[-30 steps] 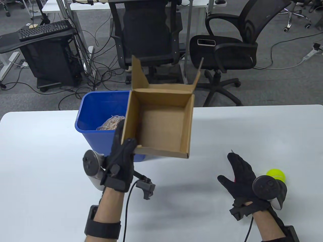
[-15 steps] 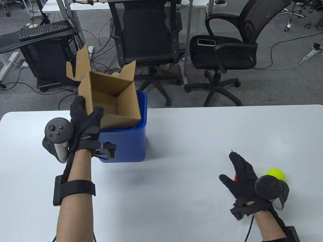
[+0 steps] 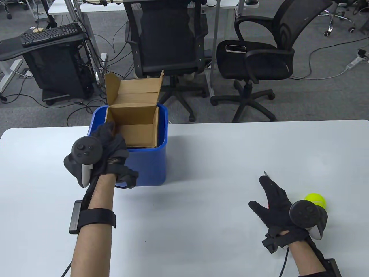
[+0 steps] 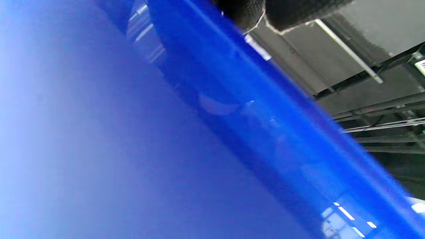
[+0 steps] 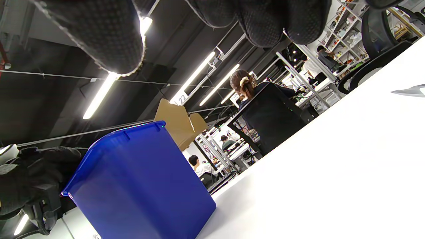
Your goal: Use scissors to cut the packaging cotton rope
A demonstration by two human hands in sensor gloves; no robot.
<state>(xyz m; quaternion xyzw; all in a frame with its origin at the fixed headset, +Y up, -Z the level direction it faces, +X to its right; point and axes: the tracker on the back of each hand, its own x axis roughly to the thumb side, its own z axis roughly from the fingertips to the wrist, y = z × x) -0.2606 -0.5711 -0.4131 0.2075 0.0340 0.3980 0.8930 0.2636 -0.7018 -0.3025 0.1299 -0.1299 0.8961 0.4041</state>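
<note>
An open cardboard box [image 3: 138,127] stands inside the blue bin [image 3: 150,164] at the table's far left. My left hand [image 3: 111,134] grips the box's near left wall at the bin's rim. The cotton rope is hidden under the box. My right hand [image 3: 263,193] lies flat and spread on the scissors at the near right; only the blade tip [image 3: 265,173] and a bit of red handle [image 3: 268,205] show. The right wrist view shows the bin [image 5: 139,186], the box flaps [image 5: 179,122] and the blade tip [image 5: 408,91]. The bin's wall [image 4: 132,139] fills the left wrist view.
A yellow-green tennis ball [image 3: 316,200] lies just right of my right hand. The white table [image 3: 201,173] runs between bin and right hand. Office chairs [image 3: 170,37] stand beyond the far edge.
My left hand swung the box from the bin's right over it and lowered it into the bin, covering the rope. My right hand stayed still on the scissors.
</note>
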